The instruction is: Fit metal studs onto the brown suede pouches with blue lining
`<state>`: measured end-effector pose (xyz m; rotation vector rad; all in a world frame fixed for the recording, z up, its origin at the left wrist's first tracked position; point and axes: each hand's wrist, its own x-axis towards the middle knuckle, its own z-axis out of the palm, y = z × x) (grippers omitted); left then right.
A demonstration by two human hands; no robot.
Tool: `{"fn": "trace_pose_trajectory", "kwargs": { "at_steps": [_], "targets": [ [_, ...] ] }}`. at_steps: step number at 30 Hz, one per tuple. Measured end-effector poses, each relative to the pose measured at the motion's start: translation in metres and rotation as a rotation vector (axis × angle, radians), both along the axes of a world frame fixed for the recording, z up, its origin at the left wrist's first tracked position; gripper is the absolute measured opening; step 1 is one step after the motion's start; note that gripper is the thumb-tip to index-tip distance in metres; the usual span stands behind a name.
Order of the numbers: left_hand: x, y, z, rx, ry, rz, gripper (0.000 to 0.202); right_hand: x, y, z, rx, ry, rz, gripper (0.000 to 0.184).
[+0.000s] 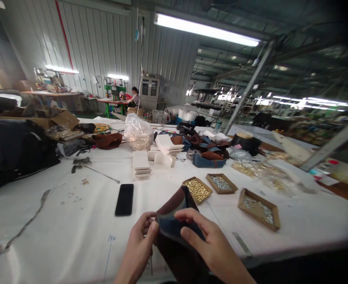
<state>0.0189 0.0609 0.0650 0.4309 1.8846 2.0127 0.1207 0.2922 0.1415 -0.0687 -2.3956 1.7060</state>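
Note:
A dark brown leather piece with a blue inner face (172, 225), folded like a pouch, is between my two hands above the table's front part. My left hand (142, 240) pinches its left edge between thumb and curled fingers. A thin rod-like tool (151, 263) shows just under that hand; whether the hand holds it I cannot tell. Over the blue face lies my right hand (211, 240), its thumb and forefinger apart and touching the leather; its other fingers are mostly hidden. Just behind the leather stands a cardboard tray (209, 192) of gold-coloured small metal parts.
More trays of silver parts, one (236, 191) behind and another (277, 223) to the right, stand nearby. A black phone (124, 200) lies left. Farther back are white stacked pieces (142, 165), a filled plastic bag (138, 132) and blue-brown leather goods (209, 161). A person (134, 98) sits far off.

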Motion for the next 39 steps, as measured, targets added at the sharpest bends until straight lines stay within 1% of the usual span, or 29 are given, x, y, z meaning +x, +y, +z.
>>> {"fn": "trace_pose_trajectory", "kwargs": {
  "at_steps": [1,2,3,5,7,8,9,10,11,12,13,14,17,19,20,22,23,24,25,27,28,30,32,33,34,36,37,38,39],
  "targets": [
    [0.0,0.002,0.006,0.031,0.002,-0.036,0.092,-0.006,-0.008,-0.001,0.037,0.018,0.019,0.036],
    [-0.001,0.003,0.011,0.059,0.004,-0.067,0.096,-0.011,-0.015,-0.005,0.039,0.044,0.014,0.032],
    [-0.001,0.005,0.013,0.082,0.003,-0.097,0.098,-0.016,-0.019,-0.012,0.021,0.077,-0.021,0.031],
    [-0.003,0.009,0.011,0.107,-0.01,-0.122,0.097,-0.021,-0.021,-0.03,0.018,0.129,-0.166,0.032],
    [-0.007,0.015,0.006,0.097,-0.017,-0.091,0.079,-0.023,-0.016,-0.049,0.102,0.146,-0.364,0.042],
    [-0.009,0.017,0.003,0.087,-0.018,-0.067,0.067,-0.022,-0.012,-0.056,0.134,0.127,-0.441,0.052],
    [-0.011,0.02,0.0,0.083,-0.016,-0.045,0.055,-0.021,-0.008,-0.061,0.135,0.09,-0.491,0.063],
    [-0.013,0.022,-0.003,0.08,-0.008,-0.029,0.047,-0.018,-0.005,-0.065,0.103,0.04,-0.517,0.074],
    [-0.015,0.024,-0.005,0.071,0.002,-0.017,0.043,-0.016,-0.002,-0.065,0.051,-0.018,-0.514,0.084],
    [-0.016,0.025,-0.007,0.049,0.015,-0.001,0.041,-0.012,-0.001,-0.063,-0.007,-0.072,-0.49,0.089],
    [-0.017,0.025,-0.008,0.013,0.045,0.025,0.037,-0.009,-0.001,-0.059,-0.062,-0.109,-0.45,0.09],
    [-0.017,0.026,-0.009,-0.033,0.108,0.062,0.032,-0.007,-0.003,-0.053,-0.114,-0.128,-0.402,0.088],
    [-0.014,0.027,-0.007,-0.152,0.397,0.188,0.023,-0.003,-0.017,-0.033,-0.258,-0.12,-0.265,0.072],
    [-0.01,0.027,-0.001,-0.164,0.516,0.218,0.026,-0.004,-0.029,-0.023,-0.297,-0.101,-0.202,0.061],
    [-0.008,0.027,0.004,-0.146,0.519,0.205,0.028,-0.004,-0.035,-0.021,-0.282,-0.087,-0.167,0.056],
    [-0.005,0.026,0.014,-0.076,0.465,0.149,0.032,-0.006,-0.045,-0.02,-0.203,-0.028,-0.087,0.045],
    [-0.004,0.025,0.018,-0.043,0.449,0.134,0.033,-0.007,-0.05,-0.02,-0.146,0.007,-0.057,0.043],
    [-0.003,0.024,0.022,-0.026,0.451,0.142,0.034,-0.008,-0.054,-0.022,-0.085,0.036,-0.037,0.046],
    [-0.002,0.023,0.024,-0.029,0.479,0.164,0.037,-0.009,-0.057,-0.023,-0.029,0.055,-0.028,0.054],
    [-0.001,0.02,0.026,-0.075,0.614,0.243,0.046,-0.011,-0.064,-0.023,0.049,0.061,-0.019,0.068],
    [0.001,0.017,0.026,-0.11,0.7,0.292,0.052,-0.011,-0.066,-0.021,0.066,0.062,-0.013,0.07],
    [0.003,0.009,0.025,-0.202,0.88,0.376,0.065,-0.013,-0.071,-0.018,0.075,0.089,0.001,0.071],
    [0.004,-0.003,0.024,-0.317,1.062,0.407,0.076,-0.016,-0.074,-0.015,0.095,0.123,0.018,0.072],
    [0.003,-0.009,0.024,-0.38,1.138,0.379,0.079,-0.017,-0.074,-0.016,0.119,0.133,0.022,0.073],
    [0.002,-0.015,0.023,-0.438,1.193,0.326,0.081,-0.019,-0.073,-0.017,0.161,0.127,0.022,0.072],
    [0.001,-0.025,0.023,-0.512,1.221,0.19,0.081,-0.023,-0.069,-0.022,0.308,0.079,0.027,0.07],
    [0.001,-0.029,0.024,-0.516,1.189,0.141,0.08,-0.026,-0.066,-0.025,0.399,0.043,0.038,0.071],
    [0.002,-0.032,0.026,-0.503,1.126,0.124,0.08,-0.028,-0.064,-0.027,0.484,0.004,0.052,0.072],
    [0.005,-0.035,0.03,-0.471,1.055,0.141,0.079,-0.03,-0.063,-0.028,0.545,-0.033,0.062,0.072]
  ]
}}
